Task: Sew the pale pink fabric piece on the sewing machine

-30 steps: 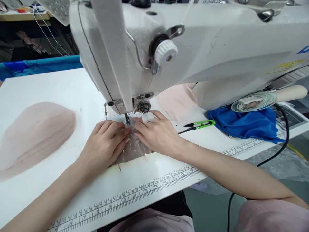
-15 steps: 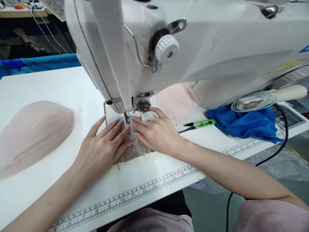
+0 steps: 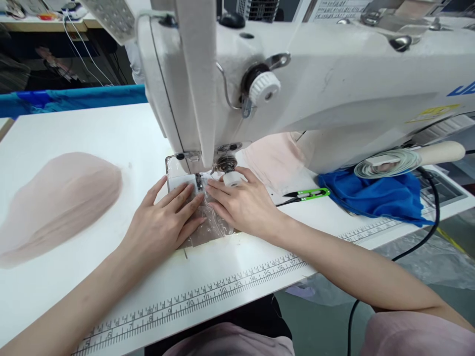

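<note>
My left hand (image 3: 163,222) lies flat, fingers spread, on a small piece of sheer beige fabric (image 3: 210,231) at the foot of a white sewing machine (image 3: 297,84). My right hand (image 3: 243,202) presses the same piece from the right, its fingertips close to the presser foot and needle (image 3: 199,180). A white guide knob (image 3: 232,178) sits just above my right knuckles. Both hands hold the fabric down on the needle plate; neither grips it.
A stack of sheer beige pieces (image 3: 55,202) lies on the white table (image 3: 111,133) at left. Green thread snips (image 3: 306,194), pink fabric (image 3: 274,158), a blue cloth (image 3: 378,195) and a tape roll (image 3: 386,163) sit right. A ruler strip (image 3: 208,296) runs along the front edge.
My left fingers uncurled and now lie flat and spread on the fabric. Both hands crept slightly toward the needle. The camera shifted a little.
</note>
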Tool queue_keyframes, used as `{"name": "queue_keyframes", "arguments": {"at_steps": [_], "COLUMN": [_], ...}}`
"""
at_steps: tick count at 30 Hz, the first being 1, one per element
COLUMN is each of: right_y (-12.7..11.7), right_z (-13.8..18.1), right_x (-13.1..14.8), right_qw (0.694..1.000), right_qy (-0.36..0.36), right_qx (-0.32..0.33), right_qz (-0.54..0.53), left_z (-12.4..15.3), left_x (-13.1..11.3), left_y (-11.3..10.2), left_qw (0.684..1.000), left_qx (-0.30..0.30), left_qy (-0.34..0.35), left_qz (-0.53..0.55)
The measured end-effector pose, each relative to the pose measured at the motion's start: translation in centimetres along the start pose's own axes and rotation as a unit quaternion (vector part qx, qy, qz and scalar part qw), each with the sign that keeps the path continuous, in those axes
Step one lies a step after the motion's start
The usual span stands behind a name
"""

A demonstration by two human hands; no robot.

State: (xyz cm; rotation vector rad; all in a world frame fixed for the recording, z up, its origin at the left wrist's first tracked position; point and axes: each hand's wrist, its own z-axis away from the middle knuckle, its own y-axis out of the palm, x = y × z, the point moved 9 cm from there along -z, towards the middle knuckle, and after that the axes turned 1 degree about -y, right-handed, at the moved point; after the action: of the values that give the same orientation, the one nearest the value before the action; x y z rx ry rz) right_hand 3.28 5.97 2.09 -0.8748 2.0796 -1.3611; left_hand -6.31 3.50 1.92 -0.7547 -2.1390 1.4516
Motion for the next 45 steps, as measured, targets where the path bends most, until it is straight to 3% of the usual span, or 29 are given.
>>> {"name": "queue_keyframes", "arguments": {"at_steps": [12,17,21,25,32,37,45], "right_y": [0.0,-0.6,-1.6,-1.8,-1.9,-2.2,-2.7], "right_z": [-0.1,0.1,0.6,0.9,1.0,1.2,1.5], "right_x": [0.1,0.3,1.1,1.3,0.8,1.6,2.1], "right_qw": [1.000,0.999,0.992,0.988,0.981,0.981,0.975], "right_qy": [0.000,-0.024,-0.075,-0.107,-0.126,-0.149,-0.166], "right_qx": [-0.006,-0.044,-0.098,-0.091,-0.071,-0.110,-0.131], "right_qz": [0.002,-0.014,-0.036,-0.065,-0.128,-0.048,-0.063], "left_z": [0.1,0.2,0.6,1.0,0.6,0.5,0.8], "left_x": [0.2,0.1,-1.8,-3.4,-1.0,-1.7,-2.4], "left_y": [0.3,-0.2,-1.7,-2.3,-2.1,-1.9,-1.2], "left_qw": [1.000,1.000,0.995,0.986,0.992,0.996,0.991], "left_qx": [-0.002,-0.014,-0.044,-0.056,-0.054,-0.055,-0.035], "left_qy": [0.003,0.001,0.089,0.160,0.030,0.055,0.115], "left_qz": [-0.012,-0.004,0.022,0.000,0.106,0.042,-0.057]}}
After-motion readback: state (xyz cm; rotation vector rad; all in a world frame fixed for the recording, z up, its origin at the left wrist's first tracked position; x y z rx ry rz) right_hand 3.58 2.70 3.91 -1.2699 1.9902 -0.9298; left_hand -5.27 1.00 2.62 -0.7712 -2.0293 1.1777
